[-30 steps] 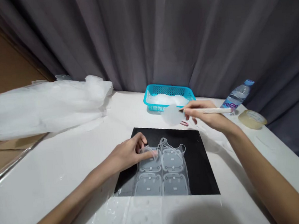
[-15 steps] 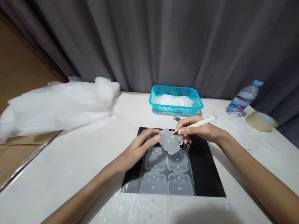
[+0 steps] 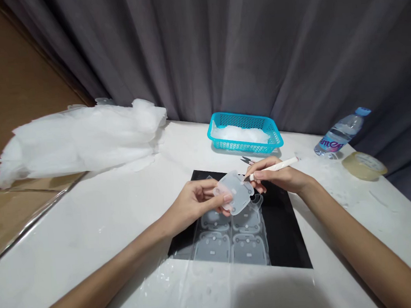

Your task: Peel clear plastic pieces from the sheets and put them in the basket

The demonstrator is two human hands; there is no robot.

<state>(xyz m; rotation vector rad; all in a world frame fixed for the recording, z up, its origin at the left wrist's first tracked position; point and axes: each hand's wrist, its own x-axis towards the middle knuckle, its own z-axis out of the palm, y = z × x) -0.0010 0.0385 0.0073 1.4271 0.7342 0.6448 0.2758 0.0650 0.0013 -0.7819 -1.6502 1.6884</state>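
Observation:
My left hand (image 3: 198, 202) pinches a small translucent plastic piece (image 3: 235, 192) and holds it just above a black mat (image 3: 284, 223). My right hand (image 3: 276, 177) grips a white pen-like tool (image 3: 275, 167) whose tip touches the piece's upper right edge. Below both hands a clear plastic sheet (image 3: 233, 243) with several moulded shapes lies on the mat and runs toward me over the table edge.
A turquoise basket (image 3: 244, 132) with white pieces stands behind the mat, small scissors (image 3: 246, 160) in front of it. A heap of white plastic sheets (image 3: 81, 139) lies at the left. A water bottle (image 3: 341, 133) and a tape roll (image 3: 364, 165) sit at the right. Grey curtain behind.
My right hand came back from near the basket to the mat. The translucent piece passed into my left hand, which lifted off the sheet and now pinches it.

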